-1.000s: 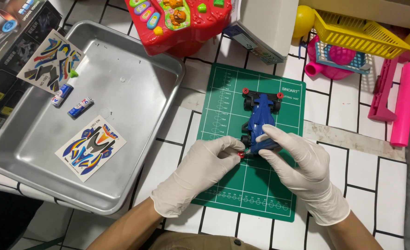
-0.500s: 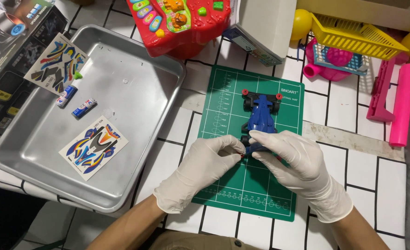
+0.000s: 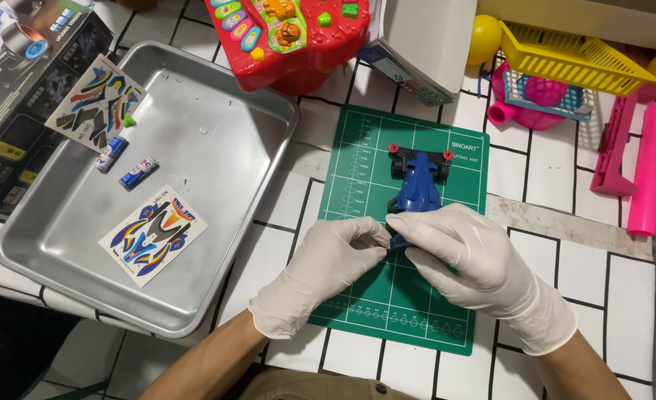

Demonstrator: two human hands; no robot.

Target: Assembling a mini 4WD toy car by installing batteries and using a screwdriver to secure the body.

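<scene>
A blue toy car [image 3: 417,189] is positioned on the green cutting mat [image 3: 357,170], which lies near the middle of the tiled surface [image 3: 587,237]. The near end of the car is gripped from both sides: the gloved left hand [image 3: 320,270] is closed on it with pinched fingertips, and the gloved right hand [image 3: 476,259] is curled over it from the right. A metal tray [image 3: 217,155] occupies the left portion of the surface and carries two sticker sheets [image 3: 152,233] and two small batteries [image 3: 139,172].
</scene>
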